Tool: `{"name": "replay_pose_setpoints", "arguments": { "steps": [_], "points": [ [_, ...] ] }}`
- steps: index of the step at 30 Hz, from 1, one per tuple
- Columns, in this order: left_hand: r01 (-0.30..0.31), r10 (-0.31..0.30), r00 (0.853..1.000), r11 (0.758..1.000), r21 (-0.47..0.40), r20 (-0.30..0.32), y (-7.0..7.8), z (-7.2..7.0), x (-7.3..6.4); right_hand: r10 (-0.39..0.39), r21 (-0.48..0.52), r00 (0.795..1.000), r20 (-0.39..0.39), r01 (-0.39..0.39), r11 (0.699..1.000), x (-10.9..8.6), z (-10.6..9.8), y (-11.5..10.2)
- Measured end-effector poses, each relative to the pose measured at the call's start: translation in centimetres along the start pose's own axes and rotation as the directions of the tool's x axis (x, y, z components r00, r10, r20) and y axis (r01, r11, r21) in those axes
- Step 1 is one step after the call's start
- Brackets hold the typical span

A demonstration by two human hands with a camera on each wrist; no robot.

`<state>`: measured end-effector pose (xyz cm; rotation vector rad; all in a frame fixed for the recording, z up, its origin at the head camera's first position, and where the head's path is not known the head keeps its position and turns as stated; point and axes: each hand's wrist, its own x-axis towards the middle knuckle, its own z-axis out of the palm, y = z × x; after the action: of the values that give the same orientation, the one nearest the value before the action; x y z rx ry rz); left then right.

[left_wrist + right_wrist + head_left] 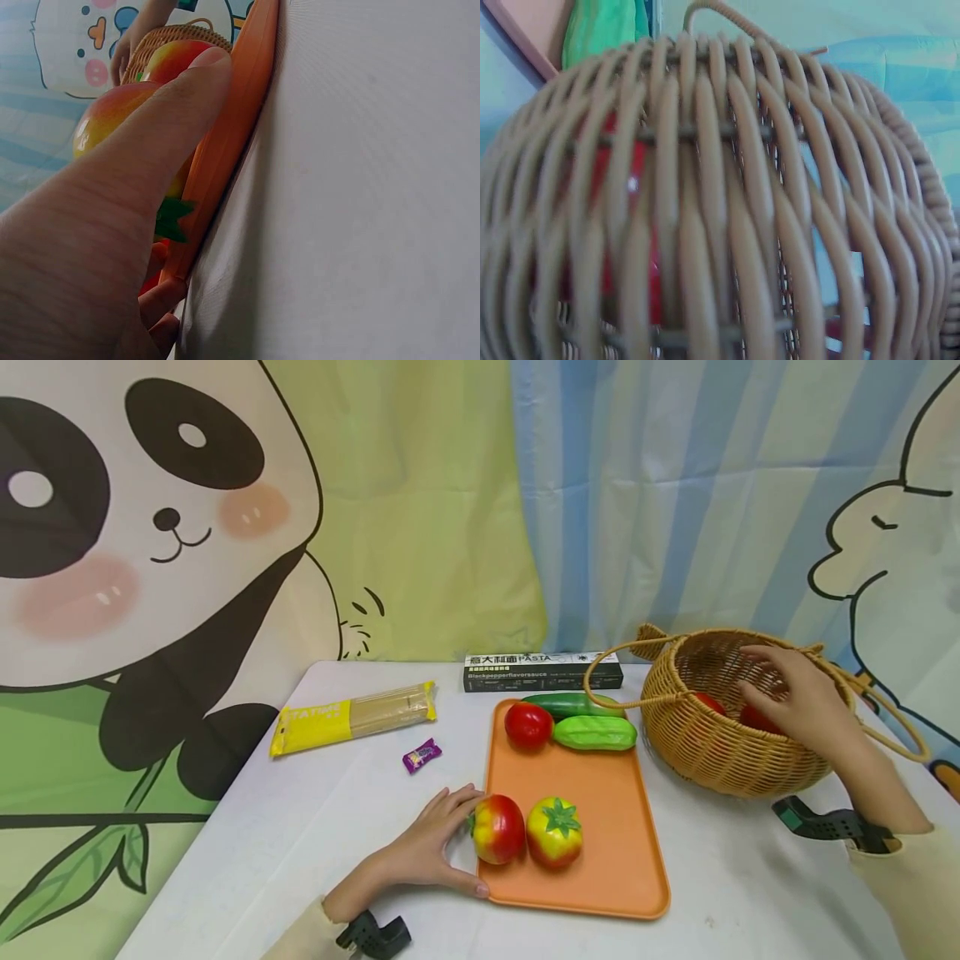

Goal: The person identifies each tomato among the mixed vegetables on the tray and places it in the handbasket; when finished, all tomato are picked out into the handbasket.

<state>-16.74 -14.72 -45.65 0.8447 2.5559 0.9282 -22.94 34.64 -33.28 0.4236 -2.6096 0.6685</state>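
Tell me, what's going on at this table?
Someone's right hand is at the mouth of a wicker basket, where red items show. Their left hand touches the left edge of an orange tray. On the tray lie two red-and-yellow fruits, a red fruit and a light green vegetable.

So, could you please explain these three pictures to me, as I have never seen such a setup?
There is no machine, only a person's bare left hand and right hand. The wide picture is taken from the head; the close ones from the left wrist and the right wrist. On the white table, an orange tray bears two red-and-yellow fruits, a red one and two green vegetables. A wicker basket holds red items; a yellow packet, a purple packet and a black pasta box lie nearby. The left hand is at the tray's edge, the right at the basket's opening. I see nothing gripped; some fingers are hidden.
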Motion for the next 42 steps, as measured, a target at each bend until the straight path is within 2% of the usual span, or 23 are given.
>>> {"name": "replay_pose_setpoints", "arguments": {
  "steps": [6, 12, 17, 21, 26, 33, 40, 42],
  "points": [
    [-0.003, 0.003, 1.000, 1.000, 0.002, 0.003, 0.0, 0.0, 0.0, 0.006, 0.079, 0.986, -0.166, 0.008, 0.997, -0.8, 0.8, -1.1],
    [0.004, -0.003, 1.000, 1.000, -0.013, 0.005, 0.0, 0.0, 0.0, 0.009, 0.155, 0.977, -0.214, 0.025, 0.988, -1.0, 1.4, -2.3],
    [0.019, -0.019, 1.000, 1.000, -0.013, 0.011, 0.1, 0.0, -0.1, -0.033, 0.195, 0.967, -0.251, 0.084, 0.977, -1.2, 1.7, -3.0],
    [0.017, -0.017, 1.000, 1.000, -0.012, 0.005, 0.2, -0.2, -0.2, -0.052, 0.243, 0.964, -0.263, 0.118, 0.963, -1.2, 2.0, -3.7],
    [0.007, -0.007, 1.000, 1.000, -0.009, 0.006, 0.2, -0.2, 0.0, -0.031, 0.300, 0.965, -0.261, 0.112, 0.947, -1.2, 2.2, -4.7],
    [-0.005, 0.005, 1.000, 1.000, -0.005, 0.006, 0.1, 0.0, 0.1, -0.045, 0.412, 0.968, -0.248, 0.148, 0.899, -1.1, 2.9, -5.9],
    [-0.014, 0.014, 1.000, 1.000, 0.011, 0.004, 0.1, 0.0, 0.1, -0.139, 0.442, 0.956, -0.259, 0.245, 0.863, -1.1, 3.2, -7.5],
    [-0.012, 0.011, 1.000, 1.000, 0.009, 0.003, 0.0, 0.0, 0.0, -0.169, 0.432, 0.951, -0.257, 0.270, 0.861, -1.3, 3.3, -7.9]
  ]
}}
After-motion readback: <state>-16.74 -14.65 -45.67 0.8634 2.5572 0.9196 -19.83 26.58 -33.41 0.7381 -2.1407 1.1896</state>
